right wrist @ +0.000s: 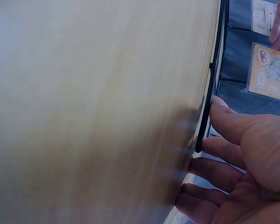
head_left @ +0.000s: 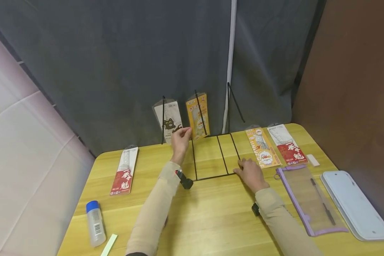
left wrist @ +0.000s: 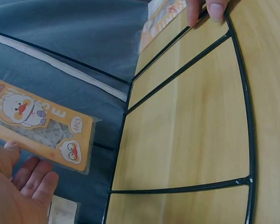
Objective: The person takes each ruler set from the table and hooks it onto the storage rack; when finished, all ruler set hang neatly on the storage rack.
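A black wire display rack (head_left: pixel 211 177) stands at the table's back edge, its base lying flat and its hooks rising against the curtain. From one hook hangs a yellow duck-print packet (head_left: pixel 195 117); a white packet with a black cat (head_left: pixel 171 113) hangs on the hook to its left. My left hand (head_left: pixel 180 144) is at the yellow packet's lower left. In the left wrist view, its thumb (left wrist: pixel 10 148) is by the packet's edge, its fingers loosely bent and holding nothing. My right hand (head_left: pixel 252 176) pinches the rack's front right corner between thumb (right wrist: pixel 224 114) and forefinger.
Right of the rack lie an orange packet (head_left: pixel 263 147), a red-and-white packet (head_left: pixel 286 142), an eraser (head_left: pixel 313 160), a mesh pouch (head_left: pixel 302 199) with a pen and a white case (head_left: pixel 355 202). On the left are another red-and-white packet (head_left: pixel 124 170), a blue-capped bottle (head_left: pixel 96 224) and a pale green strip (head_left: pixel 109 245).
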`<state>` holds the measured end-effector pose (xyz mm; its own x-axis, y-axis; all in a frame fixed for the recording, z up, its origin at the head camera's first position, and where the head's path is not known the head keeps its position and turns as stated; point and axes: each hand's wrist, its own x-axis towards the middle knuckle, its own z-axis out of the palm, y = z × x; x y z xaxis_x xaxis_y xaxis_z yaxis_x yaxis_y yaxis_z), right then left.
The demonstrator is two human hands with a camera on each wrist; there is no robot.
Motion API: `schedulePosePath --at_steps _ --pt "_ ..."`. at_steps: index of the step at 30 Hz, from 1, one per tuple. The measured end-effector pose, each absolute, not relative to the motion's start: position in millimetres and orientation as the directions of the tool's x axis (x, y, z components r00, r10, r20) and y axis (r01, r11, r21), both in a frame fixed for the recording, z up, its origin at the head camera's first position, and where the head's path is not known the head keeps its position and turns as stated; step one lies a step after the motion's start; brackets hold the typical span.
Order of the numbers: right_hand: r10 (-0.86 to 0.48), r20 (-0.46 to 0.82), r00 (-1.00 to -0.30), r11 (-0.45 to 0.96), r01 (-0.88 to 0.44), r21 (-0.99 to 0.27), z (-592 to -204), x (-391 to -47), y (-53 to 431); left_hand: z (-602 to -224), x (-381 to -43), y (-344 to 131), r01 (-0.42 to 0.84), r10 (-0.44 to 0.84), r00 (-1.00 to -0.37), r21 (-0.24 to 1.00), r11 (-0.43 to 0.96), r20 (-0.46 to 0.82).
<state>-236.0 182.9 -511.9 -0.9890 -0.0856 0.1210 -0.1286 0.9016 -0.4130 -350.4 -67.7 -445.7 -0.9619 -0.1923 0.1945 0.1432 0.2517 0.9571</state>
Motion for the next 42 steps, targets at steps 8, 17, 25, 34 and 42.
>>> schedulePosePath --at_steps 8,17,25,34,42 --pt "-0.075 0.110 -0.991 0.878 -0.118 -0.465 -511 -234 180 -457 -335 -83 0.236 -0.146 -0.948 0.932 0.276 0.283" --pt "-0.068 0.094 -0.993 0.881 -0.104 -0.461 -513 -236 182 -444 -298 -126 0.103 -0.127 -0.980 0.933 0.345 0.155" --pt "-0.064 0.120 -0.991 0.875 -0.113 -0.470 -512 -233 183 -430 -268 -236 -0.090 -0.247 -0.960 0.694 0.715 0.130" --pt "-0.068 0.110 -0.992 0.881 -0.112 -0.459 -512 -234 183 -475 -259 -294 -0.458 -0.424 -0.889 0.325 0.828 -0.172" --pt "-0.065 0.093 -0.994 0.872 -0.102 -0.479 -510 -235 182 -487 -262 -295 -0.515 -0.517 -0.851 0.323 0.794 -0.088"
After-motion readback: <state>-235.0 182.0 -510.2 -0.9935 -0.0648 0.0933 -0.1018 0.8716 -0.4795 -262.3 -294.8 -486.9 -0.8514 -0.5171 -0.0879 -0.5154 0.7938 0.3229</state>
